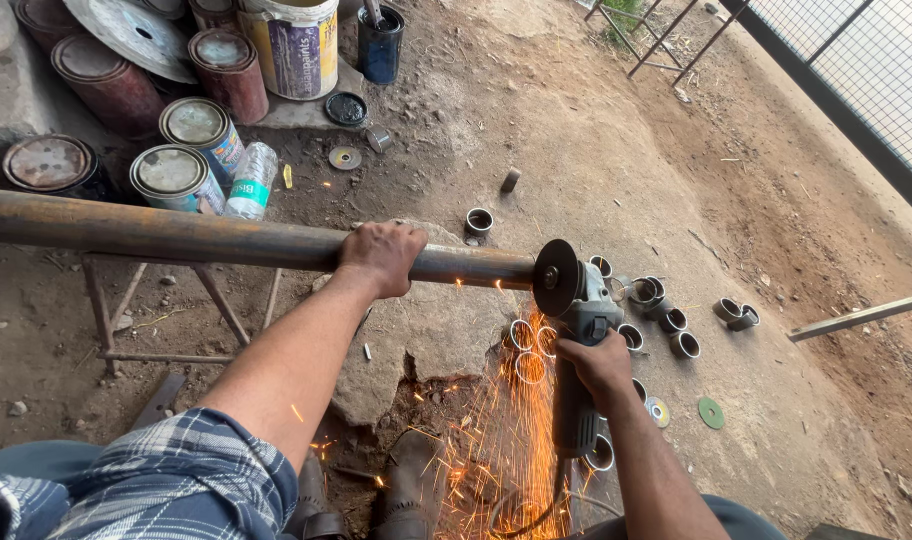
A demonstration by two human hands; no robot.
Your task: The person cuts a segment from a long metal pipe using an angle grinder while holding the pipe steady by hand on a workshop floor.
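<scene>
Left hand (381, 255) is clamped over the rusty pipe (206, 238) running 9 to 3; right hand (598, 365) is wrapped tight on the angle grinder (576, 330), disc at the pipe's end, sparks flying toward 6. Cut rings (666, 320) litter the dirt at 3. Paint cans (176, 178) at 10 are lidded, so no idea what's inside.

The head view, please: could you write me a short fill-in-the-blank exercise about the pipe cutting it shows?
1. The left hand grips the rusty ____ from above.
2. The right hand holds an angle ____ at the pipe's end.
3. Orange ____ shower down towards the boots.
4. Short cut ____ lie on the ground beyond the disc.

Missing words: pipe; grinder; sparks; rings
</scene>
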